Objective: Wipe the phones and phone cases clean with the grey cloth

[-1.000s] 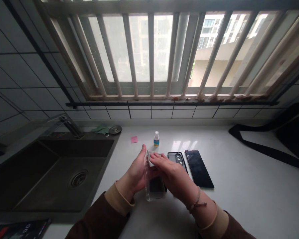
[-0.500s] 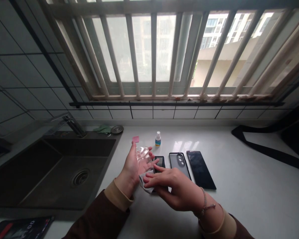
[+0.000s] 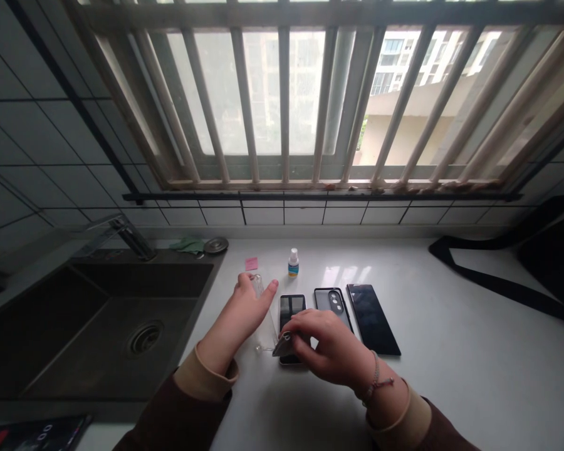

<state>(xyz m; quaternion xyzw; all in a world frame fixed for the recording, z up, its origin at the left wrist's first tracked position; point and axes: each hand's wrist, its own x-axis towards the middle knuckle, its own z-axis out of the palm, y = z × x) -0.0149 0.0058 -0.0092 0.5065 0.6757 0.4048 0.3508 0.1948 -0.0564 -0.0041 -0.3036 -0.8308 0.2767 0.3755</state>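
Left hand [image 3: 247, 316] has the clear case [image 3: 266, 329] gripped beneath its thumb; right hand [image 3: 322, 347] pinches the grey cloth [image 3: 282, 346] at its fingertips, phone [image 3: 292, 305] underneath, black-rimmed case [image 3: 326, 299] just beyond the knuckles!

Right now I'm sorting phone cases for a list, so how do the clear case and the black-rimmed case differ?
The clear case is colourless and see-through, while the black-rimmed case is edged in black.
The clear case is in the left hand; the black-rimmed case lies on the counter, beyond the right hand.
Shared: a hand hides part of each.
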